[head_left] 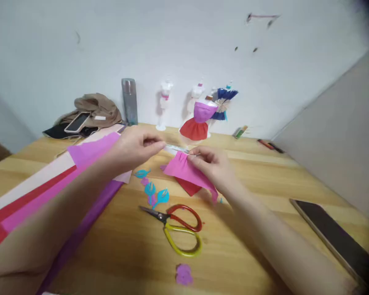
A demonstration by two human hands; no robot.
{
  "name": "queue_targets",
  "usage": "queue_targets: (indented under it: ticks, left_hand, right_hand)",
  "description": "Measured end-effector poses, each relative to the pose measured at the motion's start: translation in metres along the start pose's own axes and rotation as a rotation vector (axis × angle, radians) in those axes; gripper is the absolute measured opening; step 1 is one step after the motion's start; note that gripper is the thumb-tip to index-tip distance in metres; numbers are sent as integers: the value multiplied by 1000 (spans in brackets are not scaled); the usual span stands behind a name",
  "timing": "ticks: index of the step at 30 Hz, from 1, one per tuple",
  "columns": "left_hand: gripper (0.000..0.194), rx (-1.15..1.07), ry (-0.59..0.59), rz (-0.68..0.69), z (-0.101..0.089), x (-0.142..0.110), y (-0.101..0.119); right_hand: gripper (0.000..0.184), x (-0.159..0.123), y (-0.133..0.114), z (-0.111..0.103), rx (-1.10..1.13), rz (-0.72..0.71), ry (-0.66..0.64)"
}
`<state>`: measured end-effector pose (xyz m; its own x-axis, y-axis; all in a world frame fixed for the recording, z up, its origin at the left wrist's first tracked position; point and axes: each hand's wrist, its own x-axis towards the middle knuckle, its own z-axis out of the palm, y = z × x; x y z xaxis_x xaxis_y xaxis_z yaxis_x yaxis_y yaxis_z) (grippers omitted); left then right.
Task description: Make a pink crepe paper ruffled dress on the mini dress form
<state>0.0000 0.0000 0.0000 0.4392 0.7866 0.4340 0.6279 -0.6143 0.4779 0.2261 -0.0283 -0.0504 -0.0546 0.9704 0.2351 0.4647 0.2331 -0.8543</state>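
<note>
Wooden table [255, 176] below, the left hand [135, 145] pinches a shiny strip [176, 148], the right hand [210, 162] pinches pink paper [187, 170] between them by its gathered top, pleats apparently made, strip's left end not yet attached.

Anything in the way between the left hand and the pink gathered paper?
Nothing blocks that gap: only a shiny clear strip, pinched by the left hand, spans it to the pink gathered paper in the right hand. The scissors lie nearer the camera.
</note>
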Motion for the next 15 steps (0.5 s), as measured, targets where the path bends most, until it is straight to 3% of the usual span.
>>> queue_targets:
  ticks: [4, 7, 11, 15]
  left_hand:
    - [33, -128, -145, 132, 27, 1, 3]
    - [35, -127, -286, 145, 38, 0, 3]
    - [33, -86, -466, 86, 34, -3, 7]
    - [26, -86, -449, 87, 31, -6, 9]
  right_hand:
    - [18, -5, 0, 6, -77, -188, -65]
    - [16, -11, -4, 8, -112, -296, -112]
    - [17, -17, -9, 8, -183, -337, -126]
    - [23, -20, -10, 9, -281, -304, -45]
